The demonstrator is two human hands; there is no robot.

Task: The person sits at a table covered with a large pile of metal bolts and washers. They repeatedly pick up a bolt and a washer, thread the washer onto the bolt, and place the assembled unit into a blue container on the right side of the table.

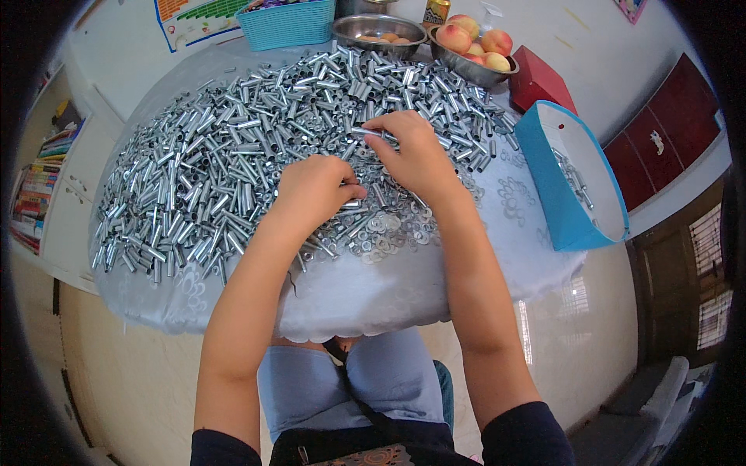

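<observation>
Held piece: slim metal shaft (362, 131), bright silver, straight, smooth-looking; upper centre of frame, lying roughly level; far end partly hidden by fingers
Right hand: (417, 151) pinching the shaft between thumb and forefinger, centre-top, above pile
Left hand: (311, 189) fingers curled in, centre of frame, at pile's near side; whether it grips anything, can't tell
Pile: metal sleeves (225, 159), short, shiny, hollow with dark open ends, jumbled every way, centre to left of frame
Washers: flat metal washers (385, 227), thin silvery rings, overlapping, below the right hand
Bin: blue bin (538, 159), right of frame, silvery metal parts (573, 180) inside
Surface: pale patterned tablecloth (365, 301) under pile
</observation>
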